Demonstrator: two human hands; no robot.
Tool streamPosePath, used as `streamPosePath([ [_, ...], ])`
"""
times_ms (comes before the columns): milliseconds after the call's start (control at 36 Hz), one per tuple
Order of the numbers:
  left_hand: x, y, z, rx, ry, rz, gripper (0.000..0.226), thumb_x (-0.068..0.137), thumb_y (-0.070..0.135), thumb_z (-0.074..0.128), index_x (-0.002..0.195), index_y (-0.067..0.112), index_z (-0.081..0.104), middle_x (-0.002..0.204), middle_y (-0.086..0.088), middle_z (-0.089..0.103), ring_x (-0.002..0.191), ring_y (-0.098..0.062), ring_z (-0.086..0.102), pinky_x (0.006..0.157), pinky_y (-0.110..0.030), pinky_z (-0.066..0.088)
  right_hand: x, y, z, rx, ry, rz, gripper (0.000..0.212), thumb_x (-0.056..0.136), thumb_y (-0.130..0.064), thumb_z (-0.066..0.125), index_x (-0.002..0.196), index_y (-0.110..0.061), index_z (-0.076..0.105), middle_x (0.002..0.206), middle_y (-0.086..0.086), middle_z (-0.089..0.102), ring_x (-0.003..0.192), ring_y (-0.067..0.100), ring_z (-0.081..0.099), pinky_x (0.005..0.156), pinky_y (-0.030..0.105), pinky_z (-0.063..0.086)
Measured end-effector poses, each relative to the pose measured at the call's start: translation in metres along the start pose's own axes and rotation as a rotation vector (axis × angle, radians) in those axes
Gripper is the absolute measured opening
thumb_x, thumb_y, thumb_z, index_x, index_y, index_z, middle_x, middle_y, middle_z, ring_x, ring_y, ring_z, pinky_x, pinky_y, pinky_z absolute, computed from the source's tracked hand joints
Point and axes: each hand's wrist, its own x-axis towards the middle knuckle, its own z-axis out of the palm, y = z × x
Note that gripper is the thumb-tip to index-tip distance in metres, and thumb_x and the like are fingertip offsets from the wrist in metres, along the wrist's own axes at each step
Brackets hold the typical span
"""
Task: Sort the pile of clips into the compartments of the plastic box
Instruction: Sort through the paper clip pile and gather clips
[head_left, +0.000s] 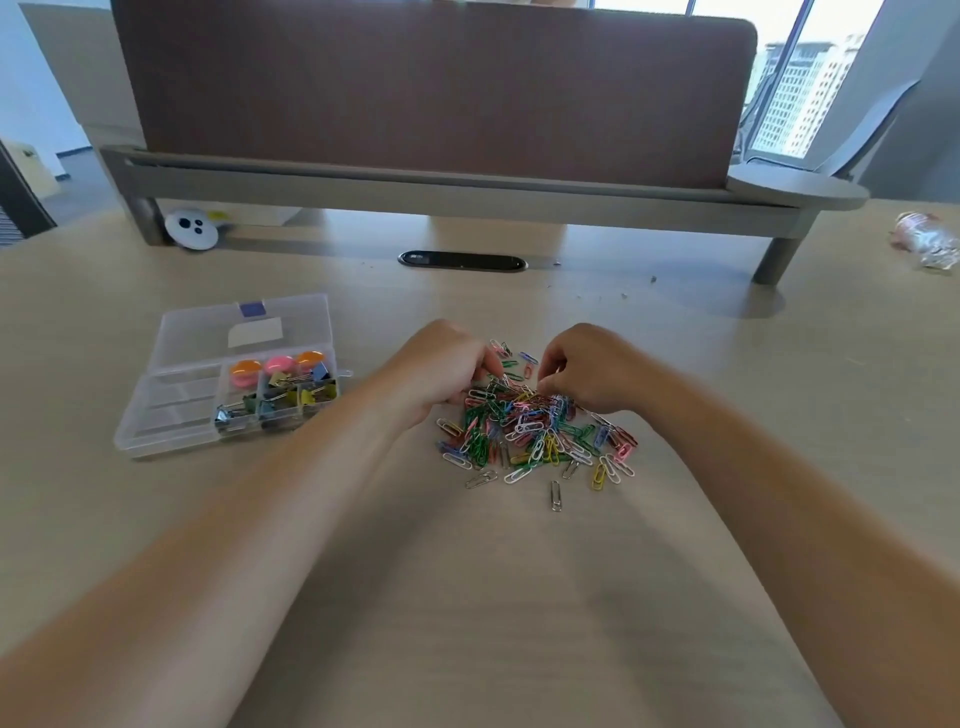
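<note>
Pile of multicoloured wire paper clips (535, 434) sits on the pale wooden counter (519, 597), left hand (441, 364) and right hand (592, 364) curled in at its 12 o'clock edge, each pinching clips. Best, I'd say: tease one colour free, untangled, before swinging to the clear plastic compartment box (171, 415) at 9 o'clock.

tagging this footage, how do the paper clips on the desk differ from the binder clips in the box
The paper clips lie piled on the desk; the binder clips sit in right-hand compartments of the plastic box. Paper clips are thin wire loops; binder clips are chunkier. Both come in mixed colours.
</note>
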Motion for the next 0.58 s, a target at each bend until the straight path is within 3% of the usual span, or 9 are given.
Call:
streamPosePath([
  [111,-0.001,0.004,0.008,0.206,0.002,0.069,0.025,0.087,0.014,0.052,0.067,0.017,0.067,0.070,-0.005,0.058,0.061,-0.019,0.048,0.060,-0.028,0.036,0.001,0.002,0.003,0.023,-0.009,0.021,0.012,0.093,-0.016,0.064,0.094,-0.007,0.072,0.085,-0.001,0.066,0.065,0.007,0.056,0.053,0.016,0.035],
  [250,-0.001,0.002,0.016,0.453,0.001,0.171,0.013,0.093,0.023,0.055,0.087,0.019,0.065,0.104,-0.007,0.069,0.093,-0.025,0.065,0.081,-0.039,0.050,0.005,0.004,0.007,0.031,0.011,0.041,0.008,0.091,-0.013,0.065,0.085,-0.013,0.070,0.088,0.002,0.069,0.060,0.005,0.055,0.051,0.017,0.035],
  [333,-0.001,0.000,0.018,0.557,-0.013,0.195,0.012,0.088,0.030,0.064,0.085,0.018,0.064,0.092,-0.003,0.069,0.085,-0.022,0.065,0.074,-0.037,0.051,0.006,0.005,0.008,0.031,0.005,0.041,0.010,0.089,-0.012,0.067,0.079,-0.014,0.068,0.081,0.001,0.065,0.059,0.008,0.056,0.048,0.016,0.035],
  [417,-0.006,-0.001,0.018,0.678,-0.031,0.199,0.026,0.081,0.040,0.072,0.085,0.015,0.066,0.078,0.000,0.064,0.077,-0.020,0.061,0.068,-0.035,0.049,0.004,0.004,0.008,-0.003,0.003,0.045,0.010,0.089,-0.011,0.066,0.080,-0.009,0.069,0.087,0.008,0.070,0.064,0.011,0.057,0.051,0.019,0.040],
  [500,-0.009,-0.002,0.017,0.731,-0.024,0.195,0.032,0.077,0.043,0.075,0.084,0.013,0.068,0.073,0.006,0.057,0.076,-0.019,0.058,0.070,-0.034,0.047,0.004,0.004,0.010,-0.025,0.013,0.059,0.015,0.089,-0.013,0.065,0.089,0.000,0.073,0.093,0.015,0.072,0.080,0.025,0.066,0.068,0.032,0.051],
  [583,-0.009,-0.003,0.016,0.781,-0.012,0.212,0.021,0.080,0.037,0.074,0.086,0.017,0.070,0.083,0.001,0.064,0.079,-0.018,0.059,0.071,-0.032,0.047,0.003,0.002,0.011,-0.050,0.004,0.057,0.019,0.090,-0.016,0.064,0.091,0.001,0.073,0.096,0.019,0.072,0.083,0.029,0.067,0.079,0.039,0.053],
])
